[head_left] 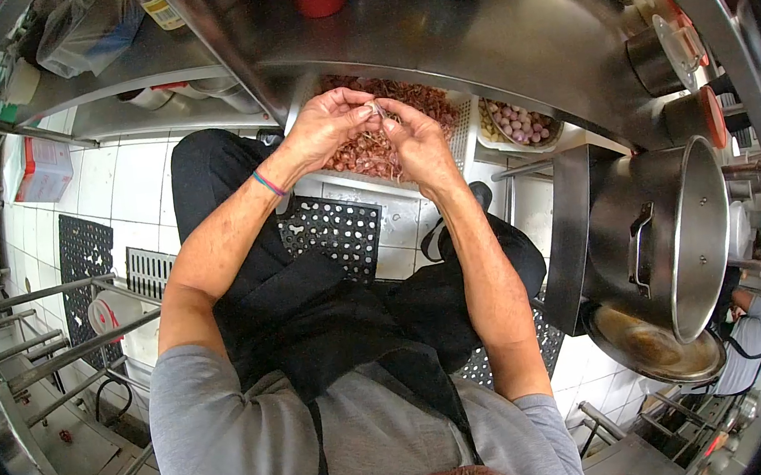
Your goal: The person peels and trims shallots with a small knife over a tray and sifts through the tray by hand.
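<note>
I would work this small pale piece (373,108) with fingertips alone: the left hand (326,129) steadies it while the right hand (422,146) does the fine picking. A light pinch suits it best, I judge, since something this small could slip or bruise under a hard squeeze. I'd keep both wrists low over the crate (462,141), so that anything dropped lands inside its edges.

Both hands are closed in a pinch, thumbs and fingers meeting around the piece; which fingertips bear most of the grip, I cannot tell. The piece is above the crate's contents, between its left and right edges.

It looks pale and whitish, mostly covered by fingers, so I can't make out its full shape. Beneath it lies a loose reddish-brown heap (360,157), papery and stringy. Just beyond the crate's right edge, smooth, round, pinkish-purple bulbs (525,123) fill a container.
</note>
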A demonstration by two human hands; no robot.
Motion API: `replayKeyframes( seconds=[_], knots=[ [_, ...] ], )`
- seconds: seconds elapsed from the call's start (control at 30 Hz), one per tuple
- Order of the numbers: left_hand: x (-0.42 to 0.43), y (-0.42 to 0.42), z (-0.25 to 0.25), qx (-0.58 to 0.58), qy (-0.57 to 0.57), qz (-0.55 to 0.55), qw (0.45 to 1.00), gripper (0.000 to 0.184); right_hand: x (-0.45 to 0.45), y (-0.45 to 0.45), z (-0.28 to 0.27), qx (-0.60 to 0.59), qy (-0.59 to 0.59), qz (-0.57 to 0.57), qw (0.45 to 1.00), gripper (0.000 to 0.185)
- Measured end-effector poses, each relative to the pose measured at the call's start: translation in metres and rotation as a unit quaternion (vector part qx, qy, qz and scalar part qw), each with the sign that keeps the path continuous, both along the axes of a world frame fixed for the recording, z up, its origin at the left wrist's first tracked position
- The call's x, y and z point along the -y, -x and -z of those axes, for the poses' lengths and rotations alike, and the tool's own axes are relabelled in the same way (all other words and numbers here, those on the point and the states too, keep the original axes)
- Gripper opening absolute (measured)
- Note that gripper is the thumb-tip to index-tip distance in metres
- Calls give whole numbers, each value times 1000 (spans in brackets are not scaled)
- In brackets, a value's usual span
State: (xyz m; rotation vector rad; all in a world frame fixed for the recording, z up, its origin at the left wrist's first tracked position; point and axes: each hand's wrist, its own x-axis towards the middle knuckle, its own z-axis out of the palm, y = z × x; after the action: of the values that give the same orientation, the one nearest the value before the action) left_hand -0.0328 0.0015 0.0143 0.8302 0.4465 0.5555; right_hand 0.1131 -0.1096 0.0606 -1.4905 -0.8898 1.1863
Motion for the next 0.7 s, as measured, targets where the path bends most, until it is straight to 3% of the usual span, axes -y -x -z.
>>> replayKeyframes(
  seconds=[0.3,0.6,0.7],
  knots=[
    [-2,3,-8,44,-1,40,998,26,2,-8,-9,-205,49,22,977,30],
    [-1,2,-7,39,10,28,999,32,4,-10,-8,-201,43,19,978,37],
    [-1,3,-11,39,13,34,999,30,0,-16,3,-101,15,36,994,38]
  ],
)
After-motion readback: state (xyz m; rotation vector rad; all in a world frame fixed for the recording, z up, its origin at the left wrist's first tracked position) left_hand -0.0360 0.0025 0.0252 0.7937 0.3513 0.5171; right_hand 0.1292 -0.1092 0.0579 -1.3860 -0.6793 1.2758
